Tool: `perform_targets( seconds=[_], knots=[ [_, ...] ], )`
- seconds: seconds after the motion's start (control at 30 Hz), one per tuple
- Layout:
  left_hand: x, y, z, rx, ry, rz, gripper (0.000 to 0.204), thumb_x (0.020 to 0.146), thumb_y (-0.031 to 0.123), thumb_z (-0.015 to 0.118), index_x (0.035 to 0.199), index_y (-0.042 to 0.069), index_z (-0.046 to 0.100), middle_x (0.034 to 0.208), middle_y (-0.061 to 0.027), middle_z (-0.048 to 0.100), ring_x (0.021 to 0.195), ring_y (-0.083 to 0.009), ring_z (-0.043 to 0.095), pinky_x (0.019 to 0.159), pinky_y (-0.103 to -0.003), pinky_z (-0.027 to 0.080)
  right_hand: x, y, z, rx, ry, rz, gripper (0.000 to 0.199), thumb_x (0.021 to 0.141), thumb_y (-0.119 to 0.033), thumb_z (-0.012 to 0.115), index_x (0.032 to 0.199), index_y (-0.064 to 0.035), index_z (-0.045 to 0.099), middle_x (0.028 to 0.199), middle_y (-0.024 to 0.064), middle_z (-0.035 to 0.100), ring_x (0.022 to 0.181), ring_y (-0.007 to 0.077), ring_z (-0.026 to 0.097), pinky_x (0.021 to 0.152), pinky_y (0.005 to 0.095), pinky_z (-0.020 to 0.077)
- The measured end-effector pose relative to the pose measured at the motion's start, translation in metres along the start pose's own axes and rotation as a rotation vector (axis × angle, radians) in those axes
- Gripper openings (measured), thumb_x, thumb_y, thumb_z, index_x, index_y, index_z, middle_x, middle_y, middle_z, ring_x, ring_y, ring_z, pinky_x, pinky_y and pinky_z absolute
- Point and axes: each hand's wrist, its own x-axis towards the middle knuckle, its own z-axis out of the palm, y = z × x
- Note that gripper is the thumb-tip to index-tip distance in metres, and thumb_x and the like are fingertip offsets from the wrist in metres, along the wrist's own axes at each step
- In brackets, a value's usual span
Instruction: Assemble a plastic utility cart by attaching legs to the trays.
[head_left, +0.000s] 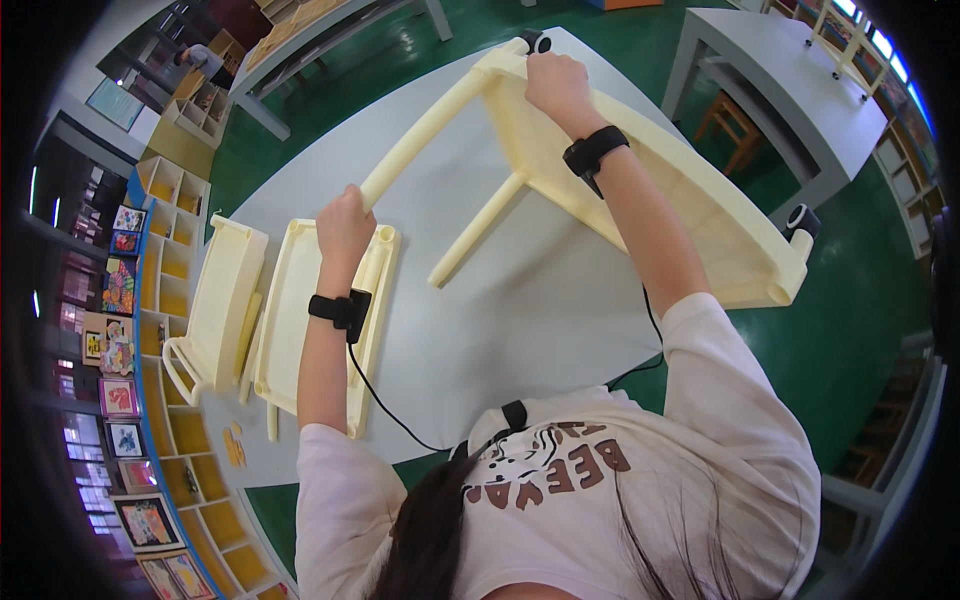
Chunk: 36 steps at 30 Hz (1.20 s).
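Observation:
A large cream plastic shelf tray (640, 170) is tilted over the table, with black-and-white caster wheels (801, 220) at its corners. My right hand (560, 88) is closed around the tray's far corner, beside a caster. From that corner a long cream pole (430, 130) slants down to the left. My left hand (345, 228) is wrapped round its lower end. Another cream pole (480, 228) sticks out from the tray, its free end over the table. Below my left forearm a second shelf tray (290, 330) lies on the table, partly hidden by the arm.
The grey-white table (480, 340) has a cream part with a curved handle (222, 300) on its left, and small yellow pieces (235, 445) near its edge. Cubby shelves (185, 400) line the left. Another table (790, 90) stands far right. Cables run from both wristbands. A person (205, 65) is far off.

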Motion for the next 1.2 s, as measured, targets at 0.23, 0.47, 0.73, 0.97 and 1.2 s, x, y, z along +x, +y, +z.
perform_targets(
  seconds=[0.23,0.47,0.73,0.97,1.2],
  knots=[
    [0.005,-0.019,0.0,-0.177,-0.164,0.05,0.008,0.062,0.003,0.052,0.066,-0.002,0.049,0.064,-0.0203,0.053,0.063,-0.0373,0.052,0.057,-0.042,0.043,-0.001,-0.001,0.0,0.017,-0.013,-0.026,0.015,0.064,-0.008,0.052,0.075,-0.0012,0.06,0.073,0.0144,0.059,0.07,0.0289,0.059,0.06,0.0363,0.0468],
    [0.012,-0.019,-0.005,-0.286,-0.298,-0.011,0.011,0.061,0.004,0.052,0.069,-0.004,0.051,0.069,-0.0222,0.054,0.069,-0.0389,0.052,0.061,-0.041,0.043,-0.003,-0.001,-0.002,0.03,-0.002,-0.037,0.014,0.063,-0.007,0.051,0.072,-0.0005,0.059,0.072,0.0157,0.059,0.07,0.0295,0.059,0.06,0.0372,0.0465],
    [0.011,-0.015,-0.022,-0.846,-0.821,-0.257,0.012,0.06,0.001,0.054,0.058,0.003,0.042,0.044,-0.0026,0.041,0.03,-0.0095,0.038,0.03,-0.023,0.03,-0.004,0.0,0.0,0.037,0.017,-0.055,0.014,0.062,-0.007,0.052,0.073,-0.001,0.059,0.072,0.0152,0.059,0.07,0.0291,0.059,0.06,0.0366,0.0468],
    [0.011,-0.028,-0.02,-0.913,-0.956,-0.256,0.014,0.061,0.002,0.054,0.06,0.004,0.041,0.047,-0.0022,0.043,0.031,-0.0109,0.039,0.031,-0.024,0.03,-0.005,0.0,0.002,0.031,0.007,-0.041,0.015,0.062,-0.008,0.052,0.074,-0.0017,0.06,0.072,0.0145,0.059,0.07,0.0287,0.059,0.061,0.0372,0.0466],
    [-0.124,-0.042,0.031,-0.868,-1.828,-0.094,0.009,0.07,0.012,0.057,0.068,0.005,0.053,0.052,-0.0002,0.046,0.045,-0.0077,0.043,0.041,-0.02,0.033,0.005,0.01,0.003,0.032,0.0,0.004,0.016,0.062,-0.009,0.053,0.074,-0.0016,0.06,0.074,0.0147,0.06,0.071,0.0289,0.058,0.061,0.0373,0.0466]
  ],
)
